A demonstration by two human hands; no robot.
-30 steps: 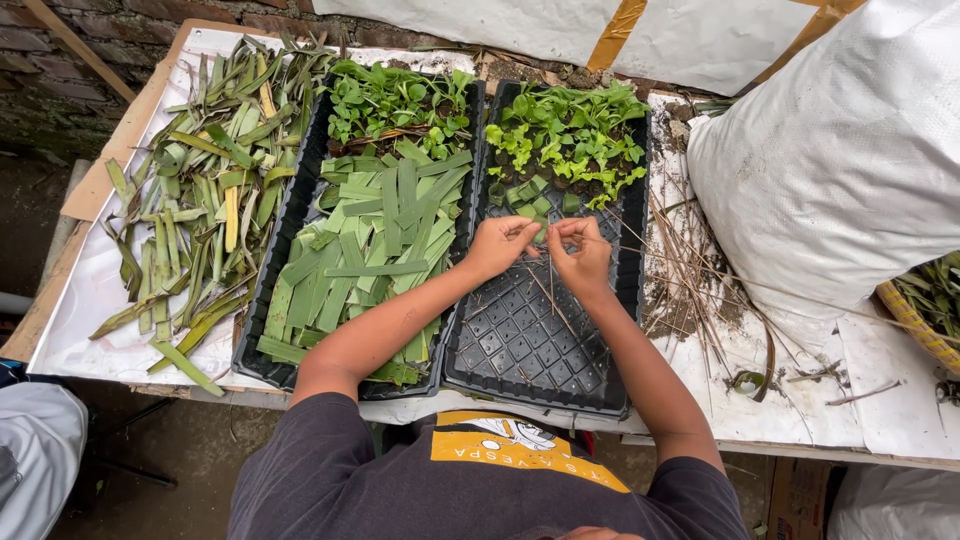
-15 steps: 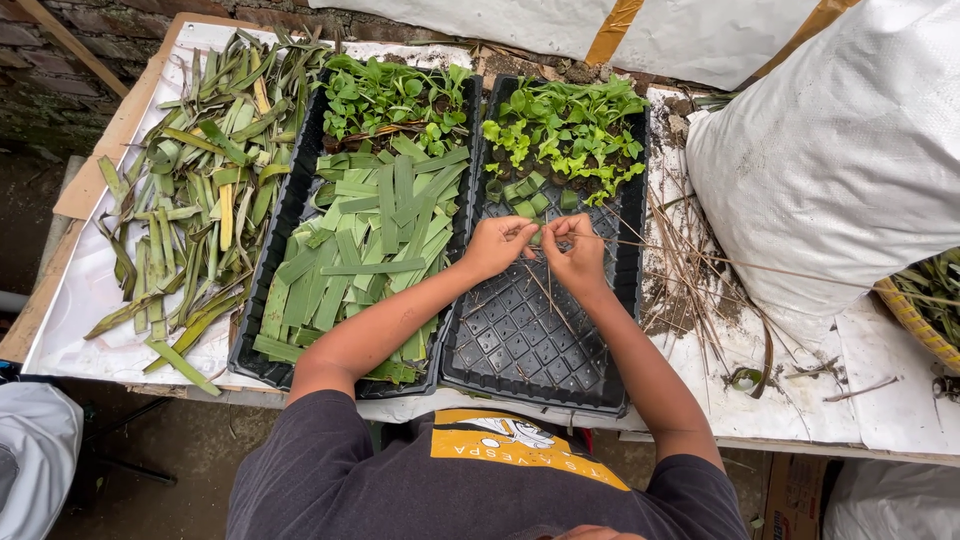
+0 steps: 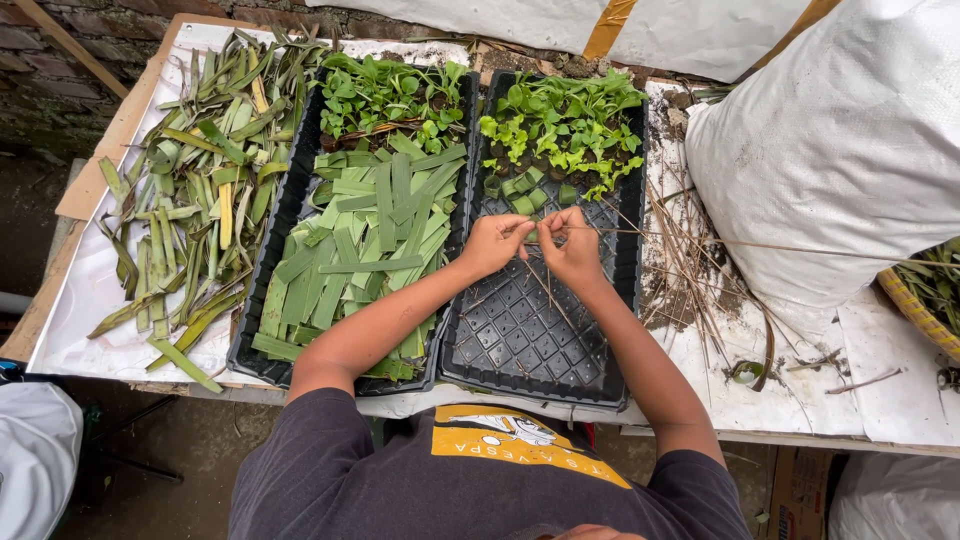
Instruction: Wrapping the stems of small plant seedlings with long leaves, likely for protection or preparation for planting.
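Your left hand (image 3: 493,243) and right hand (image 3: 572,248) each grip pinched on a small leaf strip (image 3: 532,234) over the black tray (image 3: 530,330); its long axis runs left-right between them.

A white-covered table (image 3: 900,400) carries two black trays (image 3: 540,350), loose leaf strips (image 3: 190,220) and a white sack (image 3: 850,150).

One camera only, looking almost straight down from high above the person's head and shoulders, taking in the whole table (image 3: 900,420) from its near edge to the far edge.
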